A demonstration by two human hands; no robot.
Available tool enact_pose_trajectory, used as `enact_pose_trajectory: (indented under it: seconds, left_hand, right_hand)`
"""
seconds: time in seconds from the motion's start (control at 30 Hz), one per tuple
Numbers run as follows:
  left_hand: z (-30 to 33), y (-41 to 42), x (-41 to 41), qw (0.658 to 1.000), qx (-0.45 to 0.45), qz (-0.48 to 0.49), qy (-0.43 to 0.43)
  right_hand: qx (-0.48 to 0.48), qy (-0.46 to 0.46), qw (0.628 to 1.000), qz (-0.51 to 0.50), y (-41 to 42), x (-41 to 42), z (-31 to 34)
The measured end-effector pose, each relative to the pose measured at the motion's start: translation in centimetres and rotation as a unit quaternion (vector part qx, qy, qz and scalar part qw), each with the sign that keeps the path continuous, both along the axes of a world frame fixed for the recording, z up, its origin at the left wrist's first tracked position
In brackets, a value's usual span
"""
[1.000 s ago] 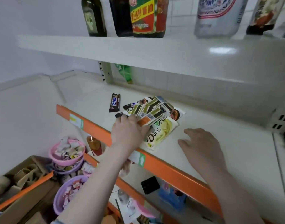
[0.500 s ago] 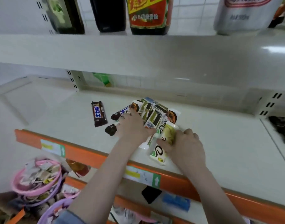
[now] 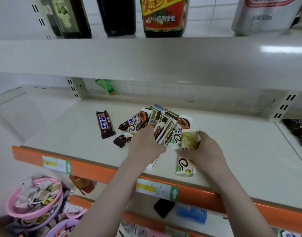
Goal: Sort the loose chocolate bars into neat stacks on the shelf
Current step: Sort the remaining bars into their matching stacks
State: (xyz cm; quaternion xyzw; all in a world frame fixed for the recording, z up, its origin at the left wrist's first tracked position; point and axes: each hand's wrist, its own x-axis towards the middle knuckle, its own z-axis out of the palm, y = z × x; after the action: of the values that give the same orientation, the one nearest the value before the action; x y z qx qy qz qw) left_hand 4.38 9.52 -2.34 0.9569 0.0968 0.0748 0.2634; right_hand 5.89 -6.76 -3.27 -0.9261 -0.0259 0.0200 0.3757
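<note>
Gripping a fanned bunch of white and green foil-wrapped chocolate bars (image 3: 161,130), the person's left hand (image 3: 145,145) curls its fingers round the wrappers just above the cream metal shelf (image 3: 240,151). Just beside it, the right hand (image 3: 204,148) pinches a white Dove bar with a yellow-green picture (image 3: 189,142), thumb on the far end and fingers curled beneath; this bar touches the bunch. A second white Dove bar (image 3: 185,165) lies flat near the shelf's orange front rail (image 3: 99,170), partly under the right hand. To the left of the bunch, a dark brown bar with blue and white lettering (image 3: 105,124) lies alone on the shelf, apart from the others. Two more dark brown bars (image 3: 121,141) poke out from under the left hand, touching the pile. Dark glass bottles (image 3: 116,16) and a red-and-yellow labelled bottle (image 3: 163,16) stand on the upper shelf. Pink and purple plastic baskets of small packets (image 3: 35,202) sit below, at lower left.
</note>
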Motion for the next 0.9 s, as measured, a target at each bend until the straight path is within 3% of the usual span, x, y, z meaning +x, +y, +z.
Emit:
enact_pose_trajectory:
  seconds: [0.17, 0.27, 0.33, 0.43, 0.6, 0.7, 0.77, 0.9]
  left_hand:
    - [0.6, 0.8, -0.2, 0.999, -0.053, -0.013, -0.001]
    - [1.0, 1.5, -0.5, 0.975, -0.219, -0.011, 0.014]
    - [1.2, 1.9, -0.8, 0.934, -0.357, -0.018, 0.024]
    - [1.2, 2.1, -1.3, 0.867, -0.495, -0.007, 0.058]
    - [1.4, 1.8, -2.3, 0.742, -0.657, 0.033, 0.128]
    - [1.5, 1.2, -3.0, 0.677, -0.726, 0.022, 0.12]
    - [1.6, 0.7, -3.5, 0.671, -0.73, -0.001, 0.13]
    - [1.3, -0.5, -4.6, 0.707, -0.687, -0.007, 0.169]
  right_hand:
    - [0.017, -0.07, 0.997, -0.035, -1.2, -0.5, 0.1]
    - [0.009, -0.099, 0.994, -0.044, -2.2, -0.8, 0.4]
    - [0.009, -0.11, 0.993, -0.051, -2.7, -1.1, 0.6]
    - [0.018, -0.124, 0.991, -0.057, -3.1, -1.7, 1.0]
    - [0.026, -0.149, 0.987, -0.059, -3.5, -3.3, 1.6]
    - [0.039, -0.164, 0.983, -0.069, -3.8, -4.5, 2.1]
    - [0.043, -0.16, 0.983, -0.078, -4.1, -5.4, 2.3]
    - [0.069, -0.149, 0.982, -0.087, -5.2, -7.1, 2.6]
